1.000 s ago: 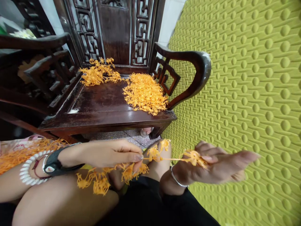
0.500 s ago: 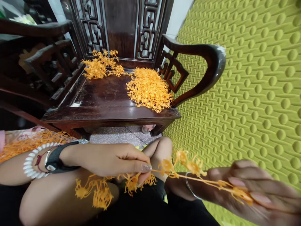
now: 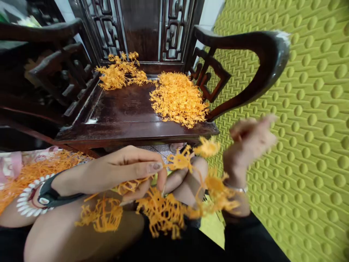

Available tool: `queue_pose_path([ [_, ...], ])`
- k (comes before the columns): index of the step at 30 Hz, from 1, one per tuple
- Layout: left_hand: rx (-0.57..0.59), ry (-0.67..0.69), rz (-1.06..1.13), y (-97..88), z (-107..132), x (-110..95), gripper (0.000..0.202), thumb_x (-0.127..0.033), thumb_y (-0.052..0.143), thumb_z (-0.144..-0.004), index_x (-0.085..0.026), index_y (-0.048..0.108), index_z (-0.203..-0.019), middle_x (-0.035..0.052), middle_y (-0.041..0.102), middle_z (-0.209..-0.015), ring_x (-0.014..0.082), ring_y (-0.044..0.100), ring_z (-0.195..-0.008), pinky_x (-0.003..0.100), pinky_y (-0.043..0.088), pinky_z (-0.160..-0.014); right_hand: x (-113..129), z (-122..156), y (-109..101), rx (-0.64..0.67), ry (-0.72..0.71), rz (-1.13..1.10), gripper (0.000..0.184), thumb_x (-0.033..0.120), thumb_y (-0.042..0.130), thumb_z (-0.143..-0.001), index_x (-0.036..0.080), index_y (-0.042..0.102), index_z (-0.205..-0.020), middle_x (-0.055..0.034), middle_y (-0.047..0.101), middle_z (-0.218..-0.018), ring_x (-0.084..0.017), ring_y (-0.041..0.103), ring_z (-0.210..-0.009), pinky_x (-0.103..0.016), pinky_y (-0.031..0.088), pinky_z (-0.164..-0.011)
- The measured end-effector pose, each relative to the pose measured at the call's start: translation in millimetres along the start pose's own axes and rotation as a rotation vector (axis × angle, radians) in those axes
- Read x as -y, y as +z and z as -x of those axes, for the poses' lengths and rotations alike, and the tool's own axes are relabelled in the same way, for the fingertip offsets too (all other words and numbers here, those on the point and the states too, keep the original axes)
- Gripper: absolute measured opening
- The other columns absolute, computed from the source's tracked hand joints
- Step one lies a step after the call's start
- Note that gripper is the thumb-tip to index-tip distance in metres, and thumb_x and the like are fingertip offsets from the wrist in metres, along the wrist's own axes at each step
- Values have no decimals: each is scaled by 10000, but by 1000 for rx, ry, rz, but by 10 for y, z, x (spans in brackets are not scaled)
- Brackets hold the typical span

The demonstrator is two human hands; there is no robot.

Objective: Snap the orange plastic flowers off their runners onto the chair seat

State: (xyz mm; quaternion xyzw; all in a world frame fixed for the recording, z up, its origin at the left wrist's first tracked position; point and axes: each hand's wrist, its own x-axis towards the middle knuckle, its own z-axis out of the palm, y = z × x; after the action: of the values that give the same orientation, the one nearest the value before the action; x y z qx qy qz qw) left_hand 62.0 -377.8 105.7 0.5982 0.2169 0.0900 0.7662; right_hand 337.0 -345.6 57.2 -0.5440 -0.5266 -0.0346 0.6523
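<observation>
My left hand (image 3: 128, 171) is pinched shut on a strand of small orange flowers (image 3: 163, 211) that trails over my lap and knee. It wears a black watch and a white bead bracelet. My right hand (image 3: 249, 140) is raised in front of the chair arm, smeared by motion, so its fingers are unclear. Orange flower bits (image 3: 207, 147) hang in the air between the two hands. A silver bangle circles the right wrist.
A dark carved wooden chair (image 3: 125, 127) stands ahead with two piles of orange flowers (image 3: 178, 98) on its seat. Its curved armrest (image 3: 261, 47) reaches right. A green bumpy mat (image 3: 308, 145) covers the right side. More orange strands (image 3: 32, 169) lie at my left.
My right hand, which had pulled the strand out to the lower right, has swung up toward the chair arm. The strand has gone slack and bunched over my knee. My left hand rose slightly.
</observation>
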Motion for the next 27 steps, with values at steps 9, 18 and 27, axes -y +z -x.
queue_pose_path([
  [9, -250, 130, 119, -30, 159, 1, 311, -382, 416, -962, -183, 612, -826, -60, 423, -415, 31, 281, -361, 125, 283, -416, -979, -744, 1278, 539, -45, 383, 330, 374, 490, -885, 162, 569, -645, -110, 597, -779, -285, 510, -931, -521, 347, -916],
  [18, -511, 105, 143, -9, 124, -68, 290, -409, 492, -919, -181, 617, -792, -59, 414, -430, 34, 295, -332, 141, 261, -376, 32, -25, 630, 425, -94, -527, 562, 590, 185, -940, 209, 598, -933, -49, 621, -870, -173, 608, -822, -351, 491, -777],
  [27, -316, 44, 53, 60, 21, -71, 325, -434, 480, -909, -161, 621, -803, -62, 358, -415, 44, 276, -335, 161, 237, -367, 732, 556, 389, 228, -9, -469, 396, 343, 492, -925, 184, 412, -572, 60, 359, -488, -51, 314, -416, -225, 265, -421],
])
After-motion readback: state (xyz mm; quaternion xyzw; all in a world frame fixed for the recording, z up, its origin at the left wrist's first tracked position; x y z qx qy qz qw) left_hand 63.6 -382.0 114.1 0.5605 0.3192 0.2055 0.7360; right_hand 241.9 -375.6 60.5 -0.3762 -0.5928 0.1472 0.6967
